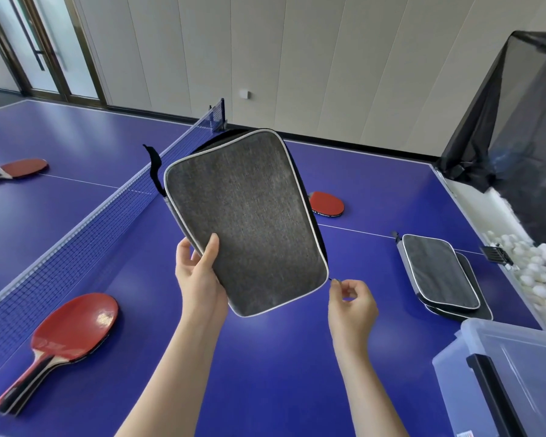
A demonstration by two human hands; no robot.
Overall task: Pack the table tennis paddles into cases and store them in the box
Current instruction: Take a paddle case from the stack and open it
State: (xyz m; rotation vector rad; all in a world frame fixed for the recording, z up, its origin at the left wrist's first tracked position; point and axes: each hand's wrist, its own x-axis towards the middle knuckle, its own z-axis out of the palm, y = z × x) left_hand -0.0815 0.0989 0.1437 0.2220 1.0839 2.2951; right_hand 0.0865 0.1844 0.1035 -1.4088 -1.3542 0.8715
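My left hand [199, 275] grips the lower left edge of a grey paddle case [249, 216] with white piping, held upright above the blue table [265, 357]. My right hand [352, 302] pinches the small zipper pull at the case's lower right corner. A red paddle [70, 329] lies at the near left beside the net. Another red paddle [327, 204] peeks out behind the held case, and a third red paddle [21, 168] lies beyond the net. Two more cases [438, 275] are stacked at the right. The clear plastic box [511, 373] stands at the lower right.
The net [85, 222] runs diagonally across the table on my left. At the right edge, a black mesh ball catcher [517, 121] hangs over a trough of several white balls [524, 266]. A wall and glass doors lie beyond the table.
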